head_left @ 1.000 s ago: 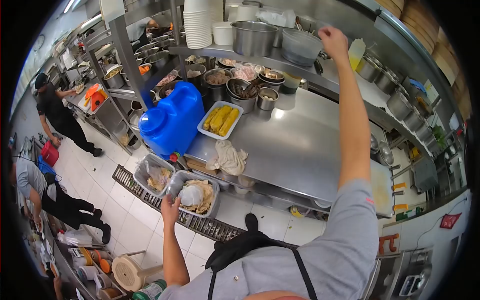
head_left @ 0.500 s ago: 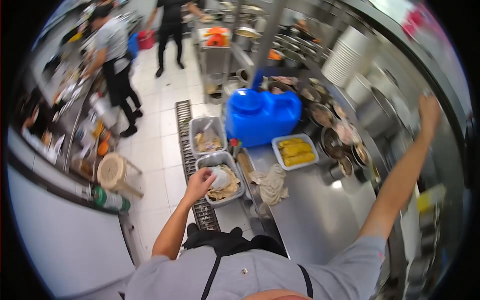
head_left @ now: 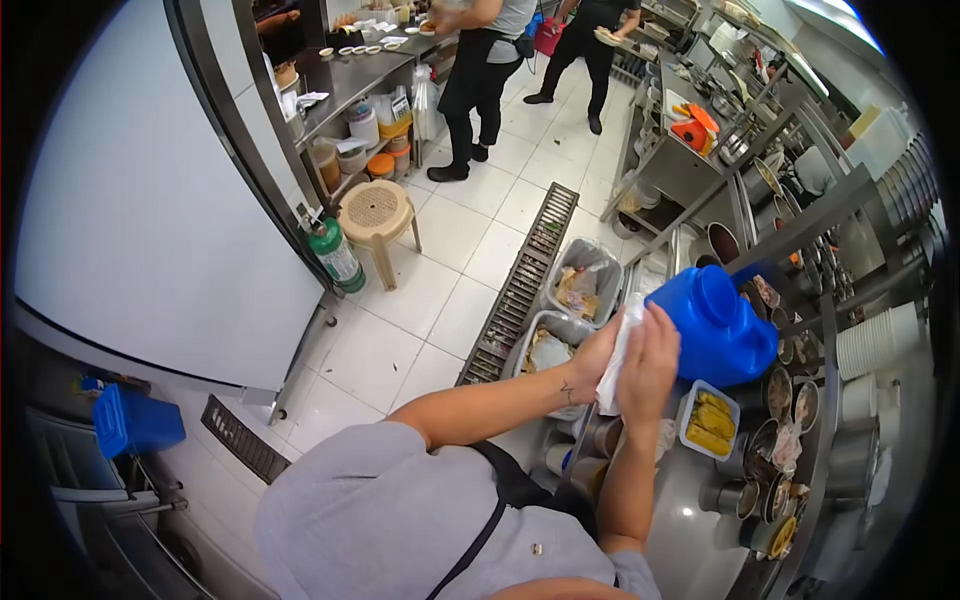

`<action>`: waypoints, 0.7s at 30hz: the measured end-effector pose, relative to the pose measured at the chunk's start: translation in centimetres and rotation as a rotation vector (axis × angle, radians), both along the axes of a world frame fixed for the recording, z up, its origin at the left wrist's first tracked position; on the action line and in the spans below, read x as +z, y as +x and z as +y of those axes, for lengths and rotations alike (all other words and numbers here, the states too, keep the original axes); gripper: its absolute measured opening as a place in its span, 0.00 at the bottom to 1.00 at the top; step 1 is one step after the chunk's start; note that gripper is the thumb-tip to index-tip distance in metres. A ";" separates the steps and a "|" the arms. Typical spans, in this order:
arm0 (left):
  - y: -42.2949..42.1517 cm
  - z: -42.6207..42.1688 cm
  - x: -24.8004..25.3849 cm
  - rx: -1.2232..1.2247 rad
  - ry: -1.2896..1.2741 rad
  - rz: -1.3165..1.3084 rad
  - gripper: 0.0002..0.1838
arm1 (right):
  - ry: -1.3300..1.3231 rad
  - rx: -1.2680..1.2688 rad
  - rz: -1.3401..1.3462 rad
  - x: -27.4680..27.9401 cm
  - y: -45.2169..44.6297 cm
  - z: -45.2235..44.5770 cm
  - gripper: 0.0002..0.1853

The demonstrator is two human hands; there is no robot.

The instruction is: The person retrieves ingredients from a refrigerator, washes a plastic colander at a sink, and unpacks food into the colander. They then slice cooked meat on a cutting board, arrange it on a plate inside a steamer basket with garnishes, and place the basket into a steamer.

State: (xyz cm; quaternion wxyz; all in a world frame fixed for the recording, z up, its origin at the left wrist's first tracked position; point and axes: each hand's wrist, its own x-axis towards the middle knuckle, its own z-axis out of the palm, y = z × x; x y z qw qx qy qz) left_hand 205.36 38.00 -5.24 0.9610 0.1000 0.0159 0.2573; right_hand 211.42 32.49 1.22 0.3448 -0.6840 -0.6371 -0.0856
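A folded white cloth or paper [head_left: 619, 358] is pressed between my two hands in front of the blue jug. My left hand [head_left: 594, 358] lies against its left side, while my right hand [head_left: 650, 368] covers its right side with the fingers together. Just to the right stands the large blue jug [head_left: 708, 330]. Below the jug is a white tray [head_left: 737, 403] of yellow food [head_left: 711, 424]. Two lined bins holding waste are at the left of the hands, the far one [head_left: 612, 270] and the near one [head_left: 521, 352].
Metal bowls [head_left: 738, 497] and pots of food line the counter [head_left: 690, 545] at the right. A beige stool [head_left: 375, 208] and green cylinder [head_left: 335, 256] stand on the tiled floor, near a long drain grate [head_left: 520, 285]. Two people work farther back.
My view has turned left. My right hand has come back from the upper shelf to meet my left hand, which has left the near bin. The white cloth or paper is now between them.
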 end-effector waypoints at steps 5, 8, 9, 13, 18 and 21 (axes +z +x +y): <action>-1.6 2.5 -5.3 0.117 0.065 0.104 0.27 | -0.039 0.138 0.397 -7.2 -3.5 3.6 0.24; -4.2 3.1 -5.2 0.129 0.164 0.143 0.26 | 0.032 0.182 0.458 -7.9 -4.1 5.2 0.25; -4.0 3.5 -7.3 0.151 0.231 0.087 0.31 | 0.041 0.227 0.447 -8.4 -4.2 5.4 0.25; -3.9 2.5 -6.2 0.015 0.231 0.186 0.29 | -0.001 0.164 0.563 -10.1 -1.9 6.3 0.26; -3.0 1.8 -5.5 -0.039 0.183 0.267 0.32 | 0.159 -0.084 0.580 -9.4 -1.8 6.1 0.32; -2.8 2.5 -6.6 -0.062 0.239 0.211 0.32 | 0.076 -0.206 0.444 -9.1 -2.8 5.0 0.37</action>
